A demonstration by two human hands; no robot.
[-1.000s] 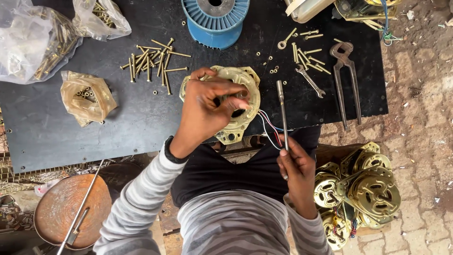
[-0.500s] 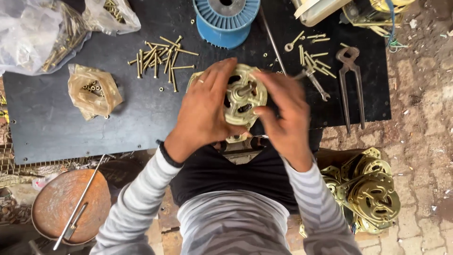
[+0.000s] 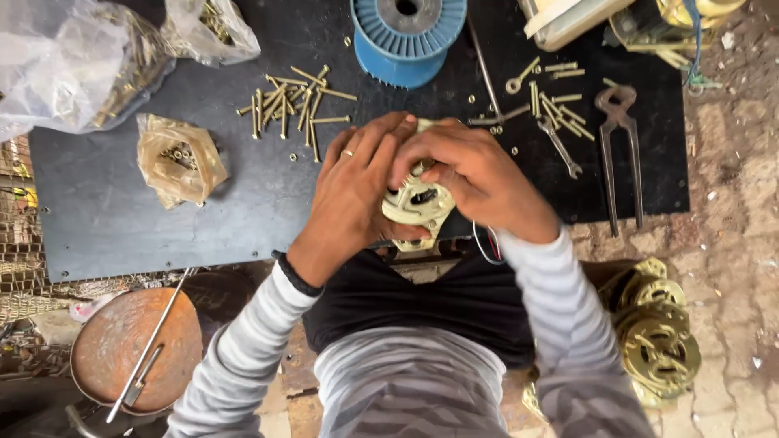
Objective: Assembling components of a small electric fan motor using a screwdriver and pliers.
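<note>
Both hands grip a pale yellow metal motor housing [image 3: 415, 208] at the near edge of a black board [image 3: 122, 219]. My left hand [image 3: 357, 186] wraps its left side, a ring on one finger. My right hand [image 3: 471, 174] covers its top and right side, fingertips at the centre hub. Thin red and white wires [image 3: 485, 247] hang from the housing below my right wrist. Most of the housing is hidden by the hands.
On the board lie a heap of long brass screws [image 3: 290, 101], a blue wire spool [image 3: 406, 36], pincers [image 3: 618, 154], a spanner and loose bolts [image 3: 556, 105], and plastic bags of screws [image 3: 174, 158]. Similar housings [image 3: 653, 341] are stacked at the right; a rusty round stool [image 3: 130, 349] stands at the lower left.
My right hand left the thin rod it held beside the board and came onto the housing. Both hands now close more tightly over it, nearer my body.
</note>
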